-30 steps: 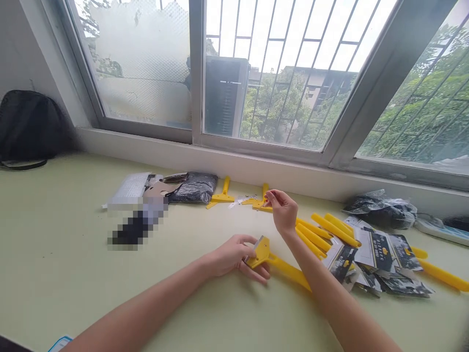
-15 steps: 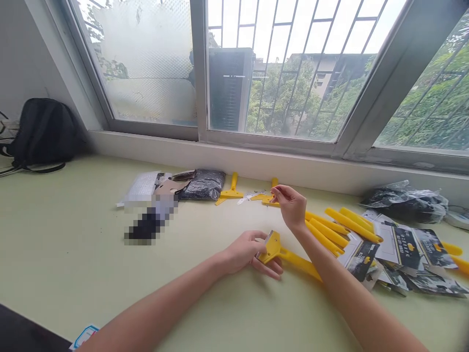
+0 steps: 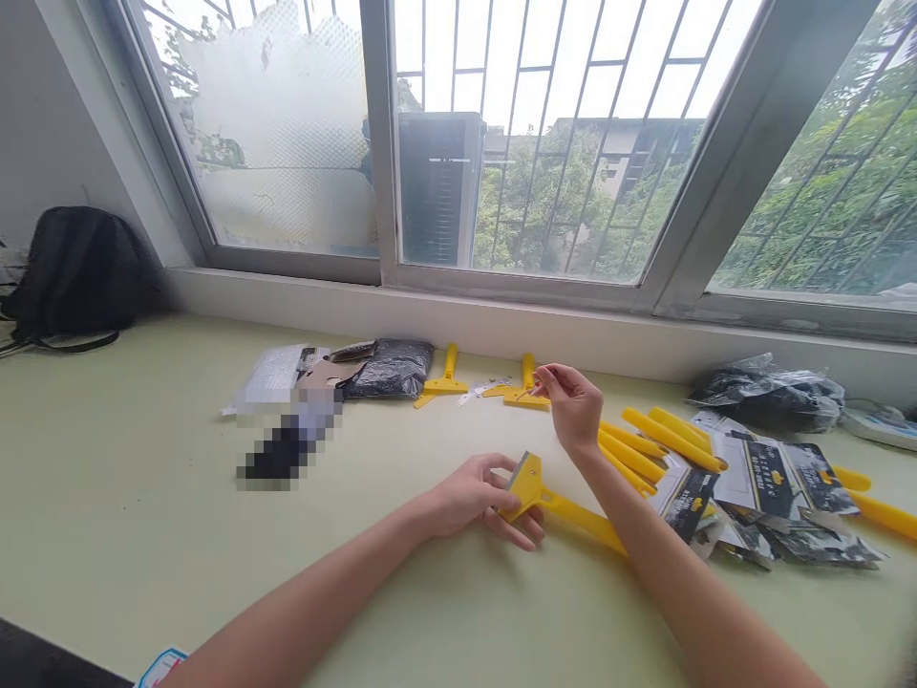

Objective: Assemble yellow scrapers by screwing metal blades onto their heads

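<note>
At centre frame the left hand (image 3: 477, 499) lies on the smooth pale-green table (image 3: 143, 535), fingers curled round the flat, wedge-shaped head of a glossy yellow plastic scraper (image 3: 534, 487) whose long handle runs right under the other forearm. Just above, the right hand (image 3: 573, 406) is raised, thumb and forefinger pinched on something too small to tell. More yellow scrapers (image 3: 645, 444) and crinkled dark packets (image 3: 759, 478) lie at right; a black backpack (image 3: 78, 277) sits at upper left. Against the earlier frame, both hands hold much the same pose.
</note>
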`<state>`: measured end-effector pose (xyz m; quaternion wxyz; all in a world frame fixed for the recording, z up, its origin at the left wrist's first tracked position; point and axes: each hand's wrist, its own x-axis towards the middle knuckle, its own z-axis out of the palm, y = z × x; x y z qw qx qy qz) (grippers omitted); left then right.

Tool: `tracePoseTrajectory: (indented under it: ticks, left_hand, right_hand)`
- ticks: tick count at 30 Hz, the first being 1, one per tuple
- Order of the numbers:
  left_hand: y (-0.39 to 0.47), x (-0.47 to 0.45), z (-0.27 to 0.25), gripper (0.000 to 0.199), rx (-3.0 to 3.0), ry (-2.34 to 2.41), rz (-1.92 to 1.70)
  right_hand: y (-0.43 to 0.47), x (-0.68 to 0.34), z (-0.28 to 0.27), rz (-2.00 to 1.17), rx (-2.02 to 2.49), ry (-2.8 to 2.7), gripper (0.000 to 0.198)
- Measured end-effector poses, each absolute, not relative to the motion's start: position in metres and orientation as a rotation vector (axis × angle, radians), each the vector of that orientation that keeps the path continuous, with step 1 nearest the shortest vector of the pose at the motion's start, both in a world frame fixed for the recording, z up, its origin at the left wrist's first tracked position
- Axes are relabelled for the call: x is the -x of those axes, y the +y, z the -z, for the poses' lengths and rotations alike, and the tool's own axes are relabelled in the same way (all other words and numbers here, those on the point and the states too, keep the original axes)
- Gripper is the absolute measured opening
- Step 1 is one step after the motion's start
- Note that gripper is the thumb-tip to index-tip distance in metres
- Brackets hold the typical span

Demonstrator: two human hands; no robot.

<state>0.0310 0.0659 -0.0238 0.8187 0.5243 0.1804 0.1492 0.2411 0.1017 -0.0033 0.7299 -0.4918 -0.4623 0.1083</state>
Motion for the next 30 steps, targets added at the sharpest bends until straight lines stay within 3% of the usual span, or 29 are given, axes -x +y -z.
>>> tracePoseTrajectory:
  ticks: [5,10,15,17,21,30]
  left_hand:
    - [0.061,-0.032,0.027,0.053,-1.160,0.336,-0.359]
    - [0.047,-0.034,0.033,0.031,-1.472,0.367,-0.543]
    - [0.039,-0.031,0.031,0.012,-1.835,0.296,-0.510]
    - [0.038,-0.030,0.030,0.018,-1.844,0.293,-0.510]
    - [0.039,-0.030,0.029,0.051,-1.801,0.314,-0.484]
    - [0.040,-0.032,0.033,0.030,-1.763,0.333,-0.486]
  right_hand:
    - [0.074,-0.235,-0.020,-0.281,1.006,-0.980,0.035]
    - [0.011,-0.243,-0.046,-0.314,1.001,-0.990,0.027]
    - [-0.048,-0.247,-0.042,-0.449,1.029,-0.924,0.018]
    - [-0.062,-0.245,-0.031,-0.515,1.049,-0.896,0.016]
    - [-0.072,-0.238,-0.011,-0.631,1.055,-0.904,0.015]
    - [-0.070,-0.227,0.002,-0.727,1.049,-0.928,0.015]
